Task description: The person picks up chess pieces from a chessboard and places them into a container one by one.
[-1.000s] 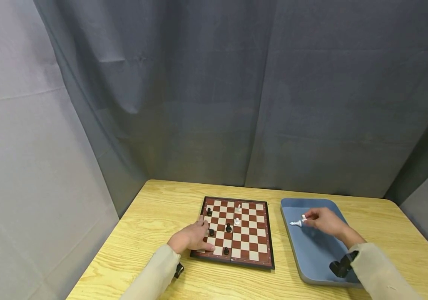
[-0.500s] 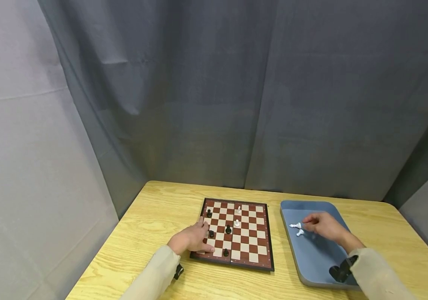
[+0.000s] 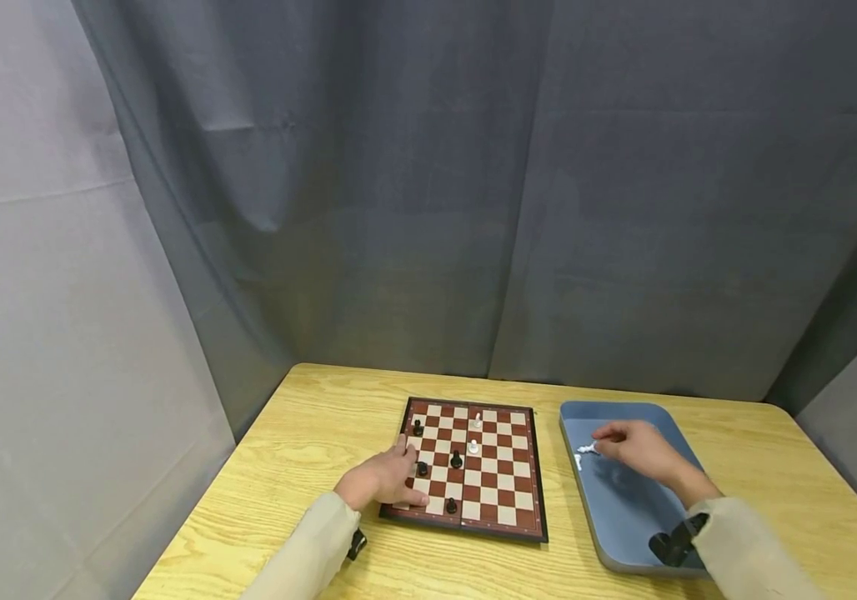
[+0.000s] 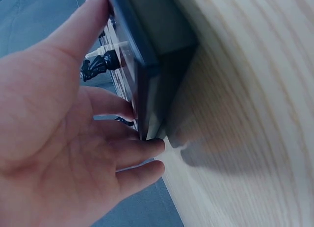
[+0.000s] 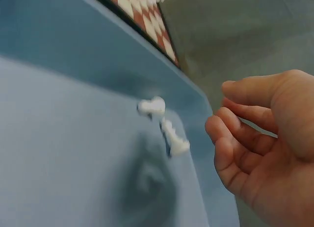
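My left hand (image 3: 385, 478) rests on the left edge of the red-and-white chessboard (image 3: 507, 498), fingers spread. In the left wrist view a black chess piece (image 4: 99, 66) stands beyond the thumb, and two fingertips reach past the board's edge. My right hand (image 3: 642, 450) hovers over the blue tray (image 3: 638, 521) with fingers loosely bent and nothing between them. Two white chess pieces lie on their sides near the tray's left wall: a short one (image 5: 152, 106) and a taller one (image 5: 175, 139). In the head view the right fingertips overlap the taller piece's end.
Several black pieces, one of them a piece (image 3: 456, 460) near the middle seam, and two white pieces, including a white pawn (image 3: 473, 447), stand on the board. Both board and tray sit on a wooden table (image 3: 338, 400). A grey curtain (image 3: 413, 208) hangs behind.
A second ago my right hand pinched the short white piece; it has let go, and that piece lies in the tray, now farther left. My right hand has shifted slightly left. The left hand stays put.
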A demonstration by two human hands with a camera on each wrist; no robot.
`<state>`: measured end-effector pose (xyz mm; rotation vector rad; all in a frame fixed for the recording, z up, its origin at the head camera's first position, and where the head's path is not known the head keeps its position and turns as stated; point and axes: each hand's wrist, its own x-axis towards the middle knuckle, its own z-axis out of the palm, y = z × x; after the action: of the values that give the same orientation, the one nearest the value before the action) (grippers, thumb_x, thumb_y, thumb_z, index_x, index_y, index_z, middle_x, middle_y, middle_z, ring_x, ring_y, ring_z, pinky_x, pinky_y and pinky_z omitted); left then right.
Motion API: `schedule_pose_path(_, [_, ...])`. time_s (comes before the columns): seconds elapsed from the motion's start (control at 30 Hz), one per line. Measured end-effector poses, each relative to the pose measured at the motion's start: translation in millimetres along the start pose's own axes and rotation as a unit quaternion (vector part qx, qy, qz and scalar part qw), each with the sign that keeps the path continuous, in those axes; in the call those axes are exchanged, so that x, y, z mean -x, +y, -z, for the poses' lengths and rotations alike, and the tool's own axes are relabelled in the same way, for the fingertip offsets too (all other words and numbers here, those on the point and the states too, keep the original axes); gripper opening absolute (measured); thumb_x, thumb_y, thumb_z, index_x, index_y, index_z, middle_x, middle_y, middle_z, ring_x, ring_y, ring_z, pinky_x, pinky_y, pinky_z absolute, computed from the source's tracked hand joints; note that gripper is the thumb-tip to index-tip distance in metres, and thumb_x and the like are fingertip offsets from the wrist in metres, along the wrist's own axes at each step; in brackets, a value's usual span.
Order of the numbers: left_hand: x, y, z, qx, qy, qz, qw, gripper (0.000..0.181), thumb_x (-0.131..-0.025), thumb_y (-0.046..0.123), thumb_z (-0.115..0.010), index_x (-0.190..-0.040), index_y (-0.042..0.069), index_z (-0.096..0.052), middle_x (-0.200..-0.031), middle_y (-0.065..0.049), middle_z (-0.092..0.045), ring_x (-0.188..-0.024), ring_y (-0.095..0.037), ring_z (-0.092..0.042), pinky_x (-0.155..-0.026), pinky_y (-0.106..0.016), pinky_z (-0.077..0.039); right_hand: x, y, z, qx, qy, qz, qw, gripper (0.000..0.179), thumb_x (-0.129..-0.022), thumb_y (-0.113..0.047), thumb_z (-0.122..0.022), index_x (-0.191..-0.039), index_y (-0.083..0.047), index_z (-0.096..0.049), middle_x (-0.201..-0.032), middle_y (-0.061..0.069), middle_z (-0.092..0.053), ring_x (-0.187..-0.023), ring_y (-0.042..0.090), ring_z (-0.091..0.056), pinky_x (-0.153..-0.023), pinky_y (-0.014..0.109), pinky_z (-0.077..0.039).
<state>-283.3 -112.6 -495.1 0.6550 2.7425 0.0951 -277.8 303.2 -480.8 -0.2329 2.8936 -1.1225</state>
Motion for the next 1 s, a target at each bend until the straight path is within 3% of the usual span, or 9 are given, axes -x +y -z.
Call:
schedule_pose_path(0.53, [1.4, 0.4, 2.2, -0.005, 0.001, -0.005, 1.0000, 0.089, -0.083, 0.061, -0.058, -0.145, 0.002, -0.035, -0.154, -0.022, -0.016, -0.137, -0.031, -0.028, -0.104, -0.041, -0.037, -10.6, -55, -33, -0.049, -0.010, 0.067, 0.9965, 0.024, -0.088, -0.016, -0.068, -0.107, -0.001, -0.066, -0.094, 0.005, -0.064, -0.082, 0.017, -0.059, -0.067, 0.032, -0.050])
schedule_pose_path(1.0, [0.0, 1.3, 1.4, -0.014, -0.001, -0.004, 0.9999, 0.085, -0.084, 0.062, -0.056, -0.143, 0.004, -0.040, -0.154, -0.020, -0.016, -0.137, -0.030, -0.028, -0.104, -0.039, -0.036, -25.1, -74, -71, -0.076, -0.044, 0.078, 0.9931, 0.024, -0.089, -0.010, -0.066, -0.110, 0.001, -0.065, -0.095, 0.003, -0.064, -0.081, 0.015, -0.059, -0.067, 0.032, -0.051])
